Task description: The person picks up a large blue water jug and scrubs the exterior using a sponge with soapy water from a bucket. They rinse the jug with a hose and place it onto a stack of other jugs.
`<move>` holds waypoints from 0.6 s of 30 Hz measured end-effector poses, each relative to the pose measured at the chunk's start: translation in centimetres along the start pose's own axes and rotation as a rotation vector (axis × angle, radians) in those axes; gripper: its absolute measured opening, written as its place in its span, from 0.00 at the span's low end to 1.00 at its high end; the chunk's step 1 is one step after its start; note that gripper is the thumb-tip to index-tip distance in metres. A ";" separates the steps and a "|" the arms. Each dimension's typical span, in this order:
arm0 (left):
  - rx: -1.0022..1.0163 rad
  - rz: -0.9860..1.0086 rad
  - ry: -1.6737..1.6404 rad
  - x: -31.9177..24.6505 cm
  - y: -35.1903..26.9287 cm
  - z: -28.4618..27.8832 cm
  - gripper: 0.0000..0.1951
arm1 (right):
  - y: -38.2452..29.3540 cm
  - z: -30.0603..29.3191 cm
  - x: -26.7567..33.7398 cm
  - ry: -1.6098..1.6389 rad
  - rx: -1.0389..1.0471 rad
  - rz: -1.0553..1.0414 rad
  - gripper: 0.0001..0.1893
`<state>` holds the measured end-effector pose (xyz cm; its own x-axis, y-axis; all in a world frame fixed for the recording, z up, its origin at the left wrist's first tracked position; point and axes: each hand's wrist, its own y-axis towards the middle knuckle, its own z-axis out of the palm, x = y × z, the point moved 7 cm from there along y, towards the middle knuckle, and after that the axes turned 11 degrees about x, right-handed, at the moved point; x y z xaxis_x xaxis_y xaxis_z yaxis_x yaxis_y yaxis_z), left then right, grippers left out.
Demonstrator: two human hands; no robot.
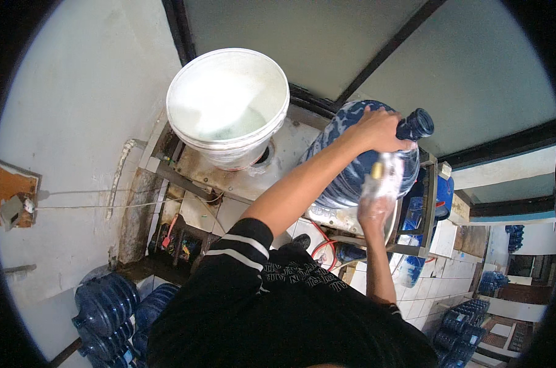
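Observation:
A large blue water-cooler bottle, streaked with white suds, leans over a worn metal-topped stand, its open neck towards the upper right. My left hand grips the shoulder of the bottle just beside the neck. Against the bottle's near side, my right hand holds a foam-covered scrubbing pad with a yellow patch. Suds cover much of that hand, and blur hides the pad's exact form. Left of the bottle stands a white plastic bucket with cloudy, soapy water inside.
The stand's top has a dark round hole beside the bucket. Underneath run a red hose and a thin cable from the wall. More blue bottles are stacked at lower left, others at lower right. Framed panels rise behind.

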<state>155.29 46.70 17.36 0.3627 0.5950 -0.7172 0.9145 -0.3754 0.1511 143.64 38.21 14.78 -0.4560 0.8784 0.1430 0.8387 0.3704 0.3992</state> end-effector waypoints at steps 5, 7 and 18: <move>0.112 0.050 0.015 0.7 0.4 -2.2 0.39 | 5.6 6.8 3.5 -0.036 0.633 -0.081 0.27; -0.027 0.014 0.034 -1.4 -1.8 -2.3 0.32 | 9.7 9.7 2.9 0.057 0.149 -0.246 0.22; -0.893 0.070 -0.221 -2.2 -26.6 -10.6 0.16 | 9.9 7.1 19.7 0.641 -0.035 -0.487 0.12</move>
<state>132.06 62.95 22.11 0.4640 0.4083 -0.7861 0.7239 0.3368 0.6021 145.05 61.32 15.16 -0.8590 0.2730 0.4331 0.4969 0.6484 0.5768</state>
